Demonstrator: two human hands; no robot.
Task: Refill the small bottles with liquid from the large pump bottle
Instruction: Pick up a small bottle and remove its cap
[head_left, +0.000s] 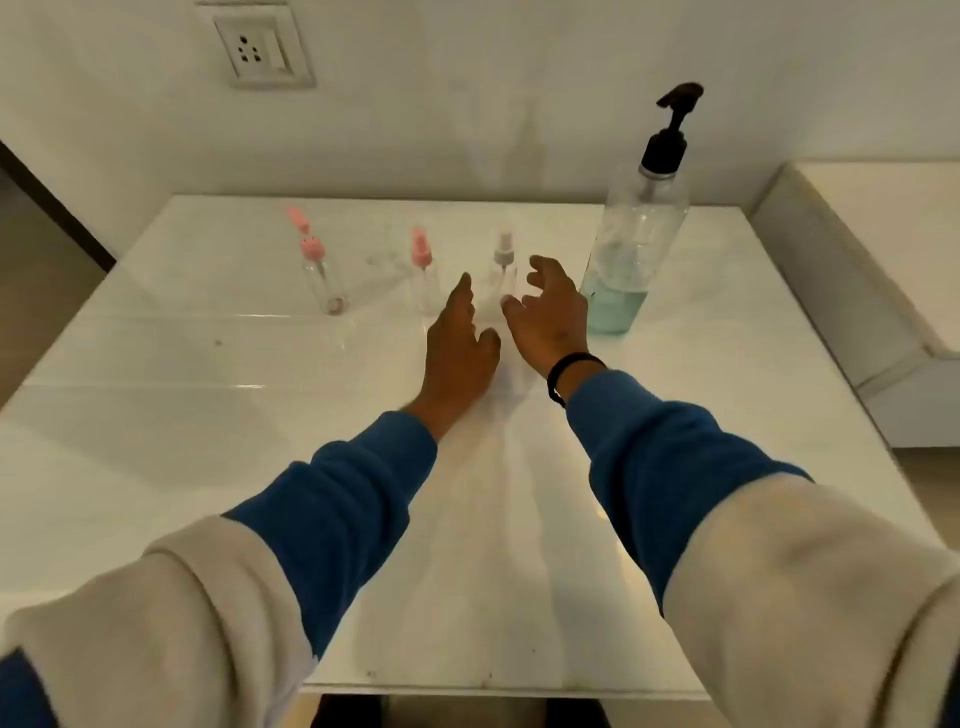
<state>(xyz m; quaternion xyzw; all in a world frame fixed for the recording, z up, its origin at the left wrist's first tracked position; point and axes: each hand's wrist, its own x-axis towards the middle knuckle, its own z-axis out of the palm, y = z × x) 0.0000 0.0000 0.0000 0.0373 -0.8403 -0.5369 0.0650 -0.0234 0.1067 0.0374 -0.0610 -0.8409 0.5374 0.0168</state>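
A tall clear pump bottle (631, 249) with a black pump and a little blue liquid at its bottom stands at the back right of the white table (208, 441). Three small clear bottles stand in a row to its left: one with a pink pump (322, 270), one with a pink top (423, 270), and one with a white spray top (503, 265). My left hand (460, 345) reaches forward over the table with a finger extended, holding nothing. My right hand (550, 312) hovers just right of the white-topped bottle, fingers spread and loosely curved, apart from it.
A wall with a power socket (260, 47) rises behind the table. A white ledge or seat (857, 249) stands to the right of the table. The floor shows at the left edge.
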